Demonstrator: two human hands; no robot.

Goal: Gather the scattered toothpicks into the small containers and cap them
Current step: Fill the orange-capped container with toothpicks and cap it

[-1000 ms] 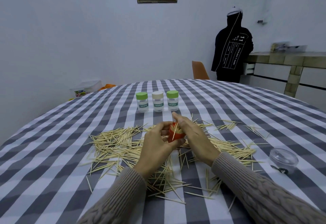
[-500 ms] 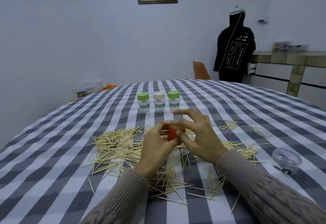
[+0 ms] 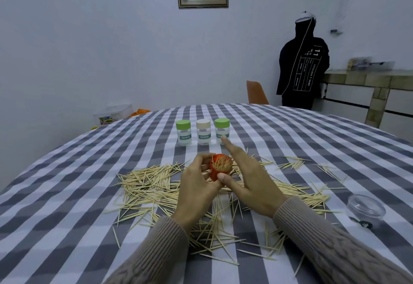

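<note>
While held above the toothpick pile (image 3: 154,185), a red plastic container (image 3: 218,172) bristles with toothpicks.
Left hand (image 3: 196,191) fingers pinch its cylindrical wall; right hand (image 3: 248,179) spread, thumb touching. Behind it, three capped jars (image 3: 203,132) read "TOOTHPICK".

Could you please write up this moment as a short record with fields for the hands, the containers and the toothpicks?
left hand: holds the red container, upright
right hand: open, fingers spread beside the red container, thumb against its lower side
red container: uncapped, packed with toothpicks
capped jars: three in a row behind the hands, two green lids, one beige
loose toothpicks: many spread over the checked tablecloth
clear lid: on the cloth at right
</note>
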